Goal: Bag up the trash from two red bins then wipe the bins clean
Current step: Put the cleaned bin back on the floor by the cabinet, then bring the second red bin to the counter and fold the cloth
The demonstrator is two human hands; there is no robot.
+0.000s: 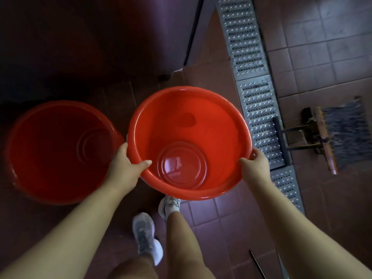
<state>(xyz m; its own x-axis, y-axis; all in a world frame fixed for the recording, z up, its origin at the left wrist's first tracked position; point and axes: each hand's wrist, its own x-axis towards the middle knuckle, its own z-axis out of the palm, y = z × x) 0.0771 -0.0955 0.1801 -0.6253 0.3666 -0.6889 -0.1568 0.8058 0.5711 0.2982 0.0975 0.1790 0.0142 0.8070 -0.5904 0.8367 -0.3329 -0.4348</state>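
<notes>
You're standing in a utility or wash area, dim at its left side. Reddish-brown floor tiles (314,57) are crossed by a perforated metal drain grate (255,93), with a push broom (340,133) lying beside it.

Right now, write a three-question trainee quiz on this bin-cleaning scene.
1. True or false: the held red bin still has trash in it.
2. Where does the left hand grip the held bin? A) its handle B) its rim C) its base
3. Fill in: the broom head lies on the floor tiles, across the metal ______ from the bins.

Key: 1 false, it looks empty, as does the second red bin; 2 B, the right hand grips the opposite rim; 3 drain grate.
</notes>
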